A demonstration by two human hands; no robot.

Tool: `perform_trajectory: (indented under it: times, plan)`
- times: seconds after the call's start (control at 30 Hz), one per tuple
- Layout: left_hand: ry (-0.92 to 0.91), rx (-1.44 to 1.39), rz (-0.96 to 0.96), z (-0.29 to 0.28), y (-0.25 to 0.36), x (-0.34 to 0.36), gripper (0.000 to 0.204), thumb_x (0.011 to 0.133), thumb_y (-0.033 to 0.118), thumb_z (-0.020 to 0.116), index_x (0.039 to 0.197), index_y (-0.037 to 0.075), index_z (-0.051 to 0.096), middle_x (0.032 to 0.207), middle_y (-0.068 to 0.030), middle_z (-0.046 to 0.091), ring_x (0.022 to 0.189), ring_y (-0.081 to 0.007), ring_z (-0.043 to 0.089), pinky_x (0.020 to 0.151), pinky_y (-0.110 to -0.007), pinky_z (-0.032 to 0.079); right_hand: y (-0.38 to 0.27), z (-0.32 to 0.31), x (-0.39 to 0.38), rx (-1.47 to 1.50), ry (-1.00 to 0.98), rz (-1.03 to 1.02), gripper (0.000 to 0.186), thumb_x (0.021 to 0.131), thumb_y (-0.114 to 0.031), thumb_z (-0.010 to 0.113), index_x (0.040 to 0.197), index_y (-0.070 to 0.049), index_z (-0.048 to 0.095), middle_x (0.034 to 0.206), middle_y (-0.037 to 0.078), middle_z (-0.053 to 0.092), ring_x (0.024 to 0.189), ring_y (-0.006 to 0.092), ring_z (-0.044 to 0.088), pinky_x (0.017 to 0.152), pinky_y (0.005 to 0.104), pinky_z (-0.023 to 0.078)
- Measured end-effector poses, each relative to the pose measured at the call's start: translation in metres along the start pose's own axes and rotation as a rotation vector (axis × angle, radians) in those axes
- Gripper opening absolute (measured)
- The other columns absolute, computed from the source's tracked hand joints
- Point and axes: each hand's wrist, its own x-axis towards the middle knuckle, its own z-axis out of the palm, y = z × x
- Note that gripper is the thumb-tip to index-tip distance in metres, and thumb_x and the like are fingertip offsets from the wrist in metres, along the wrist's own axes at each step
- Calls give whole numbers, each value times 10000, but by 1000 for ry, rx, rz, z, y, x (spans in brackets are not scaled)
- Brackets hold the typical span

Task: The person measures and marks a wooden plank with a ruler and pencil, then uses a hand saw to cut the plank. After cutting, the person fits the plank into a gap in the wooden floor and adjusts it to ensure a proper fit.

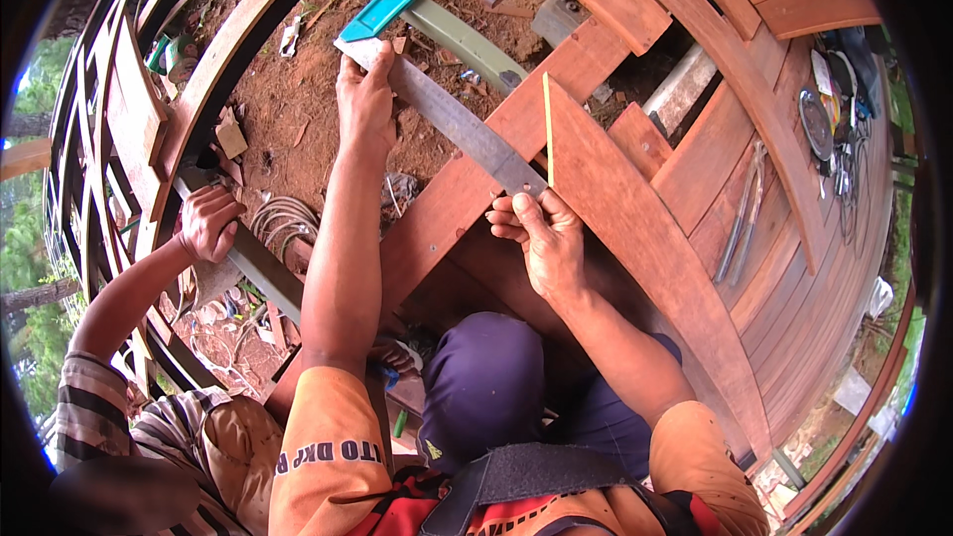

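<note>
A try square with a turquoise handle and a grey metal blade (pixel 452 121) spans between my two hands. My left hand (pixel 365 104) is closed on the blade close to the handle. My right hand (pixel 544 243) pinches the blade's far end between thumb and fingers. Beneath the blade's right part runs a reddish-brown board (pixel 437 223). A long wooden plank (pixel 645 228) starts just beside the blade's tip and stretches to the lower right. Along its end shows a thin bright yellow strip (pixel 548 124).
At the left, a co-worker's hand (pixel 210 223) rests on a metal beam (pixel 266 283). Another greenish beam (pixel 447 28) crosses above bare soil. Laid decking (pixel 784 308) fills the right, carrying a long-handled metal tool (pixel 743 213) and assorted tools. A coiled hose (pixel 283 223) lies below.
</note>
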Motion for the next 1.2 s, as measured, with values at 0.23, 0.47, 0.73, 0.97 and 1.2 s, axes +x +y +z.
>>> perform_trajectory:
  times: [0.23, 0.47, 0.73, 0.97, 1.2]
  plan:
    - [-23, 8, -12, -10, -4, 4, 207, 1032, 202, 657, 1206, 121, 580, 956, -1, 677, 809, -130, 678, 679, -359, 608, 0, 1, -2, 24, 3, 18, 162, 1050, -160, 621, 1066, -11, 684, 1001, 129, 755, 879, 207, 756, 776, 340, 650]
    - [15, 7, -29, -2, 2, -6, 210, 1035, 197, 654, 1221, 128, 584, 945, 15, 666, 798, -106, 664, 681, -321, 593, -2, 0, -4, 37, -6, 39, 170, 1047, -166, 627, 1078, -11, 691, 1015, 132, 757, 882, 207, 756, 789, 339, 649]
    - [-12, 40, -74, -3, 14, -13, 185, 1046, 237, 639, 1184, 132, 574, 962, -45, 725, 789, -128, 687, 628, -302, 575, -7, 3, -5, 69, 17, 110, 175, 1044, -190, 639, 1010, -26, 690, 989, 120, 755, 862, 191, 752, 783, 335, 644]
    - [3, 78, -116, 2, 15, -18, 162, 1046, 253, 641, 1149, 145, 578, 933, -10, 715, 763, -116, 675, 585, -295, 560, -6, 0, -7, 95, 24, 100, 174, 1045, -178, 635, 1024, -19, 702, 990, 121, 755, 872, 196, 753, 782, 340, 648]
    - [4, 76, -110, -5, 18, -17, 157, 1044, 246, 646, 1150, 150, 581, 932, -15, 713, 776, -121, 681, 606, -286, 562, -2, 5, -6, 143, -6, 93, 164, 1047, -170, 630, 1036, -23, 701, 991, 124, 754, 887, 199, 753, 790, 352, 651]
